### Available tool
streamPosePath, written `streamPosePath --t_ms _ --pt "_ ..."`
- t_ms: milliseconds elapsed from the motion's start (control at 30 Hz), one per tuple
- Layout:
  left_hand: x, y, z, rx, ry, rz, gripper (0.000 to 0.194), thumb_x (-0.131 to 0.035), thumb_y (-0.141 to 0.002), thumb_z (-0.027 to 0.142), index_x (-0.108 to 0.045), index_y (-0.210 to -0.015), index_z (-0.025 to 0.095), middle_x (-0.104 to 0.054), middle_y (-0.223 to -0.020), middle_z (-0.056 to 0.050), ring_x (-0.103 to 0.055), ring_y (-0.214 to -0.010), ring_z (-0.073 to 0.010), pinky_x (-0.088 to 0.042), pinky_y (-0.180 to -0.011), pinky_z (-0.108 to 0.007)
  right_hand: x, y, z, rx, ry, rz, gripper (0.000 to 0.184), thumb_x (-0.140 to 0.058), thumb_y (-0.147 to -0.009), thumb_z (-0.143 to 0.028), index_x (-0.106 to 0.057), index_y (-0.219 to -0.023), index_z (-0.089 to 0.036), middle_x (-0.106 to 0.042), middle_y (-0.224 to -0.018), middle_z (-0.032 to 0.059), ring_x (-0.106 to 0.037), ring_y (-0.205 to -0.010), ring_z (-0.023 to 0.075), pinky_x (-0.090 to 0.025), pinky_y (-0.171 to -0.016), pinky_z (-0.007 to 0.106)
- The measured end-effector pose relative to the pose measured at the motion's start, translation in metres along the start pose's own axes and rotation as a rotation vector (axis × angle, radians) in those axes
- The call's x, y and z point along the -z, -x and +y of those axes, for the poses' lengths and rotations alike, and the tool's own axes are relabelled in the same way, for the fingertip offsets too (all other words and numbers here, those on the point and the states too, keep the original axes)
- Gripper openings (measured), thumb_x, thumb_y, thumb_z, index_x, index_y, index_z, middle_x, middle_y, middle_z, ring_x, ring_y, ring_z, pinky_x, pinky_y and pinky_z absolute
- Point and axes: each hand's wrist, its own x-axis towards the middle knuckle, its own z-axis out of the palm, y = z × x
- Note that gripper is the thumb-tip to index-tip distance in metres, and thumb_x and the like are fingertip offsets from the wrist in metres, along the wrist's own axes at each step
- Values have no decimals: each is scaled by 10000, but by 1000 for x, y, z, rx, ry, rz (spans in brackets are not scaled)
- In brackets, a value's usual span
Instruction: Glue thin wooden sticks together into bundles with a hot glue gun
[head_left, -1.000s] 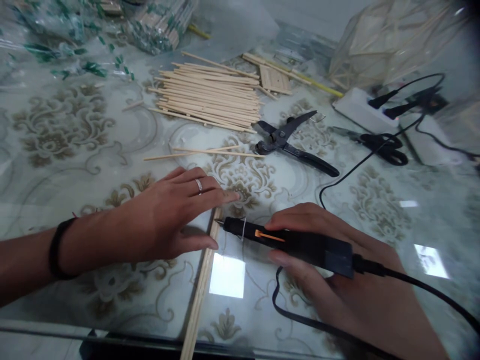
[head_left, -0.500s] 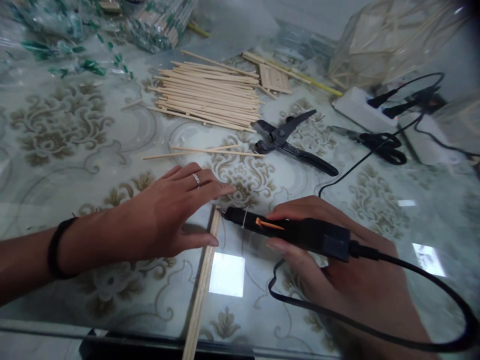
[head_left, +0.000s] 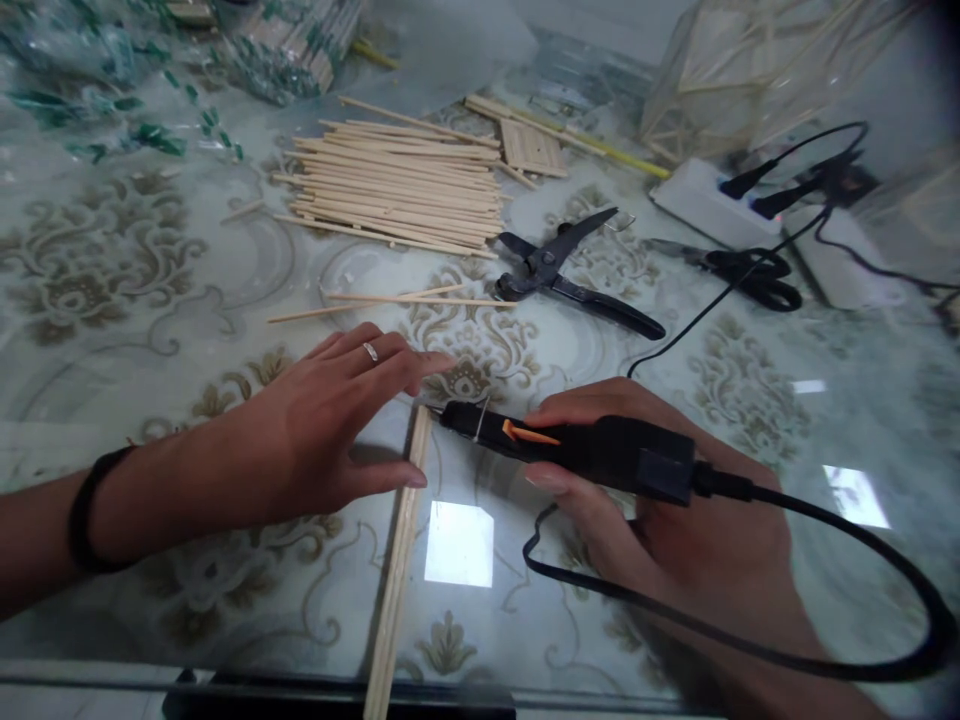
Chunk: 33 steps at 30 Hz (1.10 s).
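A narrow strip of pale wooden sticks (head_left: 397, 570), lying side by side, runs from the front edge of the glass tabletop up between my hands. My left hand (head_left: 315, 420), with a ring and a black wristband, has its fingers spread. Its thumb tip touches the strip's left side near the far end, and the other fingers reach beyond that end. In my right hand (head_left: 675, 540) is a black corded hot glue gun (head_left: 577, 450) with an orange trigger and a thin wire loop. Its nozzle is at the strip's far end, and whether they touch is unclear.
Beyond my hands lie a pile of wooden sticks (head_left: 397, 190), a few loose sticks (head_left: 420, 298), black pruning shears (head_left: 555, 265) and black scissors (head_left: 754, 278). A power strip (head_left: 705, 200) with plugs sits to the right. Plastic-wrapped bundles (head_left: 292, 45) lie far left.
The whole view has shifted slightly, so things appear a little further left. Both hands keep nearly the same pose, with the glue gun's nozzle still at the strip's end.
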Motion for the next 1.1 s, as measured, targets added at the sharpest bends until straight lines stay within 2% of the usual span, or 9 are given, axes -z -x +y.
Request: streamPosePath --t_ms 133,300,467,667,900,1100 --pt "-2 0 1 17 -12 4 771 -903 -1048 456 -515 -1618 112 -741 -1274 -115 -689 -1215 -305 -557 -1183 -466 -1 -1 -2 -8 -19 -23 80 -708 -1147 -298 -685 -1203 -351 -792 -1035 -6 -801 -874 230 -685 -751 360" --pt "-1 0 0 14 -12 6 771 -874 -1065 515 -488 -1637 170 -745 -1316 -122 -706 -1243 -319 -578 -1177 -499 0 -5 0 22 26 -30 51 -711 -1137 -301 -693 -1173 -331 -808 -1021 3 -818 -870 241 -699 -752 363" --pt "1 0 0 11 -22 21 774 -892 -1054 481 -496 -1624 140 -736 -1349 -149 -701 -1297 -328 -575 -1204 -495 3 -5 3 45 20 -52 38 -732 -1127 -285 -700 -1140 -300 -799 -995 -10 -803 -845 201 -680 -772 310" --pt "-3 0 -5 -7 -2 33 856 -909 -1026 557 -484 -1654 159 -741 -1385 -161 -717 -1295 -338 -578 -1205 -515 5 -6 1 21 20 -58 22 -738 -1135 -305 -722 -1132 -289 -800 -1028 -9 -785 -869 191 -653 -803 312" --pt "-3 0 -4 -5 -15 26 880 -934 -1007 533 -490 -1650 128 -740 -1392 -186 -717 -1299 -349 -590 -1197 -533 6 -11 3 48 0 -66 28 -739 -1128 -273 -715 -1132 -288 -794 -1031 -15 -781 -887 177 -658 -828 294" --pt "-4 1 -5 0 -5 21 866 -952 -998 500 -478 -1652 186 -726 -1461 -187 -698 -1365 -367 -580 -1226 -566 3 -11 5 69 -5 -75 52 -731 -1122 -259 -718 -1158 -295 -802 -1024 -3 -803 -873 199 -683 -805 313"
